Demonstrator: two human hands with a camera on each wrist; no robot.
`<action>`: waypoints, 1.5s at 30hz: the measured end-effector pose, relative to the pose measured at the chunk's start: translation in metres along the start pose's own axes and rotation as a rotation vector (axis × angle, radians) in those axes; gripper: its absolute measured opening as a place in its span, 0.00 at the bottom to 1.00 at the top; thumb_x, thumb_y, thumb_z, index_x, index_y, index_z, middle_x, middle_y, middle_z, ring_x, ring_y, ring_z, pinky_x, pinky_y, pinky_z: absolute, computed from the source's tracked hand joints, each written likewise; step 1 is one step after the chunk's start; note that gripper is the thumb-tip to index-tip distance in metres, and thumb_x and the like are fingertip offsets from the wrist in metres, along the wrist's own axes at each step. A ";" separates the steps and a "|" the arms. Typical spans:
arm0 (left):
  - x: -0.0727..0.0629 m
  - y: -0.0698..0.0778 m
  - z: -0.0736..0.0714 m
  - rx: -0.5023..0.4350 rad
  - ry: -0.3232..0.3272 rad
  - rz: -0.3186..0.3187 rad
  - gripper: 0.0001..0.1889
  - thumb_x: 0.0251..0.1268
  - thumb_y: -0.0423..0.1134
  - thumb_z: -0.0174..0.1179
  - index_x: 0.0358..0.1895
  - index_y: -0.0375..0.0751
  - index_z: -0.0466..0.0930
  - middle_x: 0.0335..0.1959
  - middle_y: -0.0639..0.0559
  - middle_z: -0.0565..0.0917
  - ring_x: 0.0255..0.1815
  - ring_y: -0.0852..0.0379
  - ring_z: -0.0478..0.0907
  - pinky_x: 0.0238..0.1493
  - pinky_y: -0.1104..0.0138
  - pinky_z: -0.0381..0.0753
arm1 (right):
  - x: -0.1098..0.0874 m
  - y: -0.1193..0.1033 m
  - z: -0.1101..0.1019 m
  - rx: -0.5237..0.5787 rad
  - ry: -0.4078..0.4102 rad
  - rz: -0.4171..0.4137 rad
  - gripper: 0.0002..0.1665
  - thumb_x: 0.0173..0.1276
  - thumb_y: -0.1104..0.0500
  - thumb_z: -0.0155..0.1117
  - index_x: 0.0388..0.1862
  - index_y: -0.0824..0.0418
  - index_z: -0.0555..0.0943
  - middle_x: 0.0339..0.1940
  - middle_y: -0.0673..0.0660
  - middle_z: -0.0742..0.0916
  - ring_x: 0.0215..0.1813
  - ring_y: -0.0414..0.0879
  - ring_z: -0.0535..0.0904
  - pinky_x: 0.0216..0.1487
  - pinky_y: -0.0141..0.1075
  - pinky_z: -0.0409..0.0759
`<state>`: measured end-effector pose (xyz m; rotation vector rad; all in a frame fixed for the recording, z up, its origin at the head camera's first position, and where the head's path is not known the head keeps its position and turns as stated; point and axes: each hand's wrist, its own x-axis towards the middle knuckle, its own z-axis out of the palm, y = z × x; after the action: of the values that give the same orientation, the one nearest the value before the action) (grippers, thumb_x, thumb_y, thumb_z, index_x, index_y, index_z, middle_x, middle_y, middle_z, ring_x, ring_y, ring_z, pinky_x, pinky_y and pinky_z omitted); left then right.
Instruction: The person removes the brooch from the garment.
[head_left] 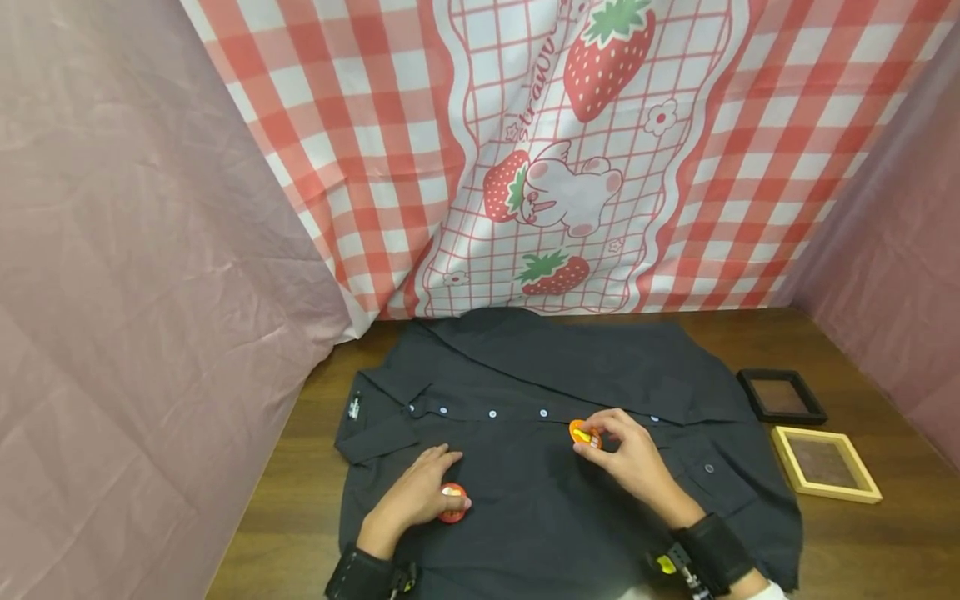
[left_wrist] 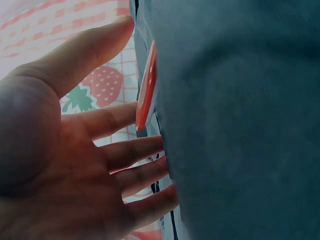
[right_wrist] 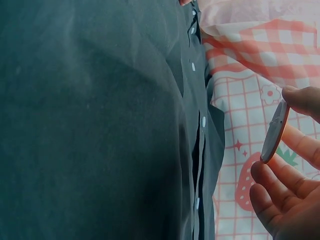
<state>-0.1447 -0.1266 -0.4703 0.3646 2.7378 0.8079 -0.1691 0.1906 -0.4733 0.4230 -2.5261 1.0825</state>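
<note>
A dark button-up shirt (head_left: pixel 510 467) lies spread on the wooden table, its collar toward the left. My right hand (head_left: pixel 630 458) pinches a round orange pin badge (head_left: pixel 580 432) by its edge, above the shirt's button row. In the right wrist view the badge's pale back (right_wrist: pixel 273 131) faces the shirt and the fabric is apart from it. A round red badge (head_left: pixel 452 512) is on the shirt's front, standing slightly proud in the left wrist view. My left hand (head_left: pixel 420 492) is beside it with spread, fairly straight fingers; the thumb overlaps the badge in the head view.
A black square frame (head_left: pixel 808 407) and a pale yellow frame (head_left: pixel 867 486) lie on the table (head_left: pixel 862 546) right of the shirt. A strawberry-print checked cloth (head_left: pixel 570 167) hangs behind; pink cloth (head_left: pixel 150 275) walls the left side, with more at right.
</note>
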 end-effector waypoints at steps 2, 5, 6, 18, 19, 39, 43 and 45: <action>0.001 0.001 0.000 0.009 -0.001 -0.003 0.36 0.52 0.46 0.73 0.63 0.33 0.73 0.69 0.32 0.68 0.72 0.34 0.62 0.69 0.41 0.64 | -0.002 0.001 -0.001 -0.005 -0.002 0.019 0.14 0.48 0.61 0.80 0.35 0.55 0.86 0.39 0.49 0.85 0.41 0.45 0.81 0.39 0.34 0.80; 0.001 0.001 0.000 0.015 0.001 -0.009 0.36 0.51 0.46 0.73 0.63 0.33 0.73 0.69 0.32 0.69 0.72 0.35 0.63 0.69 0.42 0.65 | -0.003 0.002 -0.003 -0.007 -0.006 0.043 0.14 0.49 0.60 0.79 0.36 0.56 0.86 0.40 0.50 0.85 0.42 0.47 0.81 0.39 0.35 0.80; 0.001 0.002 -0.001 0.015 0.002 -0.010 0.36 0.51 0.45 0.73 0.63 0.33 0.73 0.69 0.32 0.69 0.72 0.35 0.63 0.69 0.41 0.65 | -0.003 0.003 -0.004 -0.007 -0.006 0.047 0.14 0.50 0.60 0.79 0.36 0.56 0.86 0.40 0.51 0.85 0.42 0.47 0.81 0.39 0.35 0.80; 0.004 0.001 -0.001 -0.002 0.006 -0.012 0.36 0.51 0.45 0.73 0.64 0.33 0.73 0.69 0.32 0.69 0.72 0.35 0.63 0.68 0.41 0.65 | 0.001 0.008 -0.007 -0.026 0.028 0.011 0.14 0.48 0.60 0.80 0.35 0.56 0.86 0.39 0.50 0.85 0.40 0.46 0.81 0.37 0.33 0.80; 0.004 0.001 0.000 -0.002 0.006 -0.009 0.36 0.51 0.45 0.73 0.64 0.33 0.73 0.69 0.32 0.69 0.72 0.35 0.63 0.68 0.41 0.65 | 0.001 0.009 -0.007 -0.027 0.029 0.015 0.14 0.48 0.60 0.80 0.34 0.56 0.86 0.39 0.50 0.85 0.40 0.45 0.81 0.38 0.33 0.80; 0.000 0.001 -0.001 -0.009 0.008 -0.013 0.36 0.51 0.44 0.73 0.63 0.34 0.73 0.68 0.34 0.71 0.71 0.36 0.65 0.68 0.42 0.66 | 0.003 0.012 -0.018 -0.022 0.011 0.043 0.12 0.50 0.60 0.79 0.34 0.56 0.86 0.38 0.50 0.85 0.39 0.45 0.79 0.40 0.34 0.81; 0.001 0.001 -0.002 -0.011 0.010 -0.016 0.35 0.51 0.44 0.73 0.63 0.34 0.73 0.68 0.34 0.70 0.71 0.37 0.64 0.68 0.42 0.66 | 0.004 0.012 -0.020 -0.018 0.027 0.045 0.12 0.50 0.59 0.79 0.34 0.56 0.86 0.39 0.50 0.85 0.39 0.46 0.79 0.40 0.32 0.80; 0.001 0.001 -0.001 -0.004 0.014 -0.012 0.35 0.51 0.44 0.73 0.63 0.35 0.73 0.68 0.34 0.71 0.71 0.37 0.65 0.68 0.42 0.66 | 0.004 0.013 -0.021 -0.019 0.037 0.042 0.12 0.50 0.59 0.79 0.34 0.57 0.86 0.39 0.51 0.85 0.39 0.46 0.79 0.39 0.31 0.79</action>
<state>-0.1458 -0.1264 -0.4689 0.3427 2.7478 0.8159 -0.1736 0.2141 -0.4659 0.3437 -2.5207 1.0712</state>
